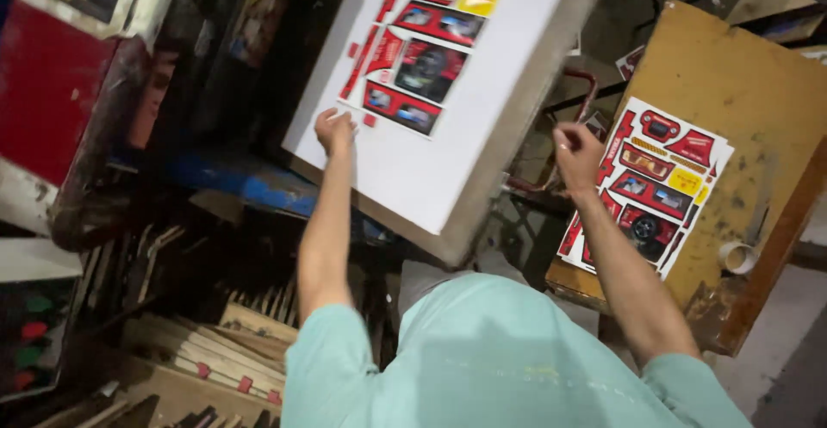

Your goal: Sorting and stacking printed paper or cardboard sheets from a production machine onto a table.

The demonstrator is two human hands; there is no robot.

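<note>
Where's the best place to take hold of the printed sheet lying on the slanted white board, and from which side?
Probably the lower left edge of the printed sheet, near the left hand. The sheet lies flat on the white board, so slide fingers under that edge from the left and pinch it; the right hand is off to the side.

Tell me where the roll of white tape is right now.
In the head view, the roll of white tape lies at the right on the yellow wooden board, just right of the stack of printed sheets near the right hand.
</note>
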